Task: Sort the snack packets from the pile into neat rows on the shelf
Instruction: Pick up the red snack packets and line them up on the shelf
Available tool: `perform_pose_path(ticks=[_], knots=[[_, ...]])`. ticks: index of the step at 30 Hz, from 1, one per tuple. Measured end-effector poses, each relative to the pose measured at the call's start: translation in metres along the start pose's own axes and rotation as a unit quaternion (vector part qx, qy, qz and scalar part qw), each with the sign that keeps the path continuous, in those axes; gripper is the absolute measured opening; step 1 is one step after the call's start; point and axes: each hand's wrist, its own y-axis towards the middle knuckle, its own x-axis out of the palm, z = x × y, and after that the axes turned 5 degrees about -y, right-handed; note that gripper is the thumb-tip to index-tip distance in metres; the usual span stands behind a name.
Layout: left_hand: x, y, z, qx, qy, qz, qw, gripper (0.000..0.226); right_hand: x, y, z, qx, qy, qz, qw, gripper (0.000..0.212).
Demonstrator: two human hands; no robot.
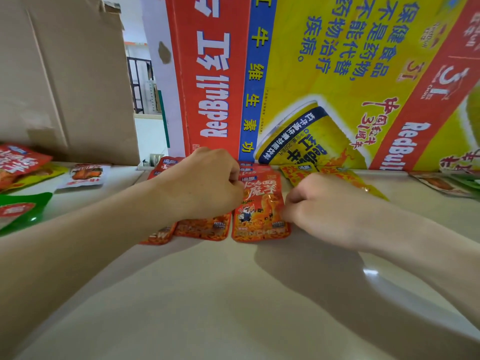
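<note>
A stack of red-orange snack packets (259, 211) lies flat on the cream shelf (233, 294), between my two hands. My left hand (205, 185) sits with curled fingers at the stack's left edge and covers a second row of red packets (202, 228). My right hand (319, 203) is curled at the stack's right edge, its fingertips at the packet's side. Behind my right hand lie yellow packets (298, 171). Whether either hand pinches a packet is hidden by the knuckles.
A large RedBull carton (337, 79) stands upright right behind the packets. A brown cardboard box (65, 79) stands at the left. Loose red, white and green packets (26, 178) lie at the left; more packets (446, 184) lie at the far right.
</note>
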Motion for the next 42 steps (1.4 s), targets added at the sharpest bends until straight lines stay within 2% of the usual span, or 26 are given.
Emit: perform_pose_path(ticks=[15, 21, 25, 30, 32, 36, 42], knots=[[0.002, -0.006, 0.004, -0.010, -0.016, 0.026, 0.999, 0.028, 0.003, -0.003, -0.003, -0.037, -0.060, 0.027, 0.997, 0.034], [0.004, -0.006, 0.005, -0.011, -0.004, 0.023, 1.000, 0.033, 0.006, -0.005, -0.005, -0.060, -0.113, 0.081, 0.988, 0.039], [-0.008, -0.005, 0.002, -0.001, -0.009, 0.046, 0.999, 0.033, 0.003, -0.003, 0.000, -0.067, -0.081, 0.132, 0.986, 0.051], [-0.016, -0.007, 0.004, 0.033, 0.001, 0.114, 0.993, 0.031, 0.002, 0.000, 0.006, -0.077, -0.034, 0.260, 0.962, 0.034], [-0.013, -0.009, 0.003, 0.041, 0.022, 0.118, 0.992, 0.025, 0.001, -0.001, 0.003, -0.072, -0.042, 0.279, 0.957, 0.031], [-0.017, -0.011, 0.010, 0.050, 0.038, 0.107, 0.992, 0.019, -0.003, -0.006, -0.003, -0.076, -0.042, 0.314, 0.946, 0.040], [-0.051, -0.019, 0.027, 0.080, 0.037, 0.171, 0.981, 0.034, -0.012, -0.014, -0.006, -0.049, -0.050, 0.343, 0.937, 0.050]])
